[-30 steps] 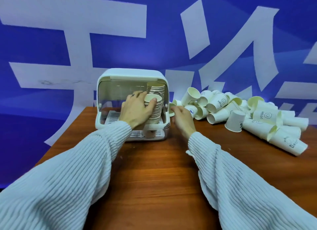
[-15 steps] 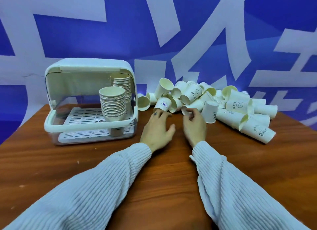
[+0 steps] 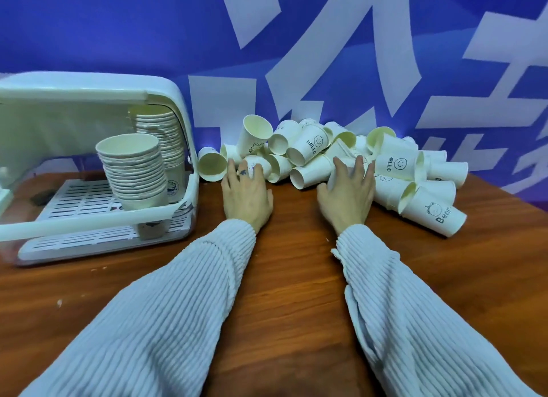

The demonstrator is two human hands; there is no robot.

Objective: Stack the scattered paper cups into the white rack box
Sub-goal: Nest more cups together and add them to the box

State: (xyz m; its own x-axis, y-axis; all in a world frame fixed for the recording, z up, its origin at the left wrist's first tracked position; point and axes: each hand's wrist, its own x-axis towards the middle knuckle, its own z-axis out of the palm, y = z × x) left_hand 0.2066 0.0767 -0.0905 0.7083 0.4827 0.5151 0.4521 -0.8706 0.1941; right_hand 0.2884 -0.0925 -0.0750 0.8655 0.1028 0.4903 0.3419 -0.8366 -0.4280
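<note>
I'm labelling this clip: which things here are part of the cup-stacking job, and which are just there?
Part of the job:
- loose cups, heaped on the table
- rack box, open
- front stack and back stack inside it
- left hand and right hand, both on cups at the heap's near edge

Just there:
- table
- blue backdrop
</note>
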